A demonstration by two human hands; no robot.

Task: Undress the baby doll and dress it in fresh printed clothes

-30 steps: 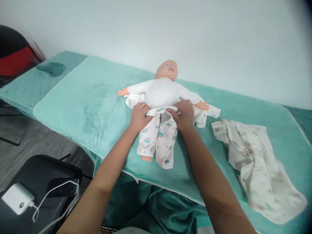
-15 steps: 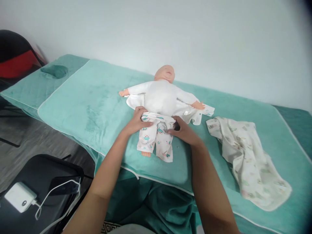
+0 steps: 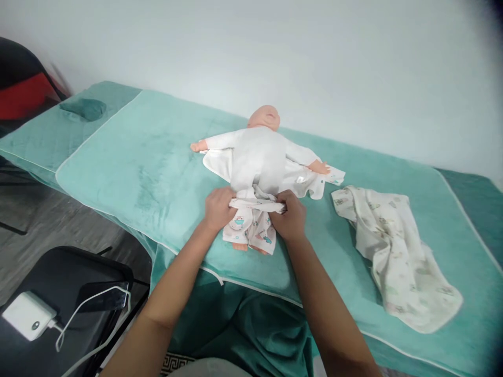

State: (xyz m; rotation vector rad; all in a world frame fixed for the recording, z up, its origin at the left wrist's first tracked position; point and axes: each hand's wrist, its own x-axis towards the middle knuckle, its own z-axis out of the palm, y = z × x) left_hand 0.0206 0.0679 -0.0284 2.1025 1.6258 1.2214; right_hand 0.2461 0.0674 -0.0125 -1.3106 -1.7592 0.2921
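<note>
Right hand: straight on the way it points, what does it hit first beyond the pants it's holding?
Probably the doll's white torso, just past the printed pants that the right hand grips. The spread white garment beside the torso could be brushed first; one view leaves depth unclear.

No words, brands or numbers can be read. The 1 dark round mark (image 3: pixel 35 325) on the white device (image 3: pixel 26 312) is too small to make out, and the small prints on the trousers (image 3: pixel 239 226) and pale cloth (image 3: pixel 396 262) show no legible lettering.
</note>
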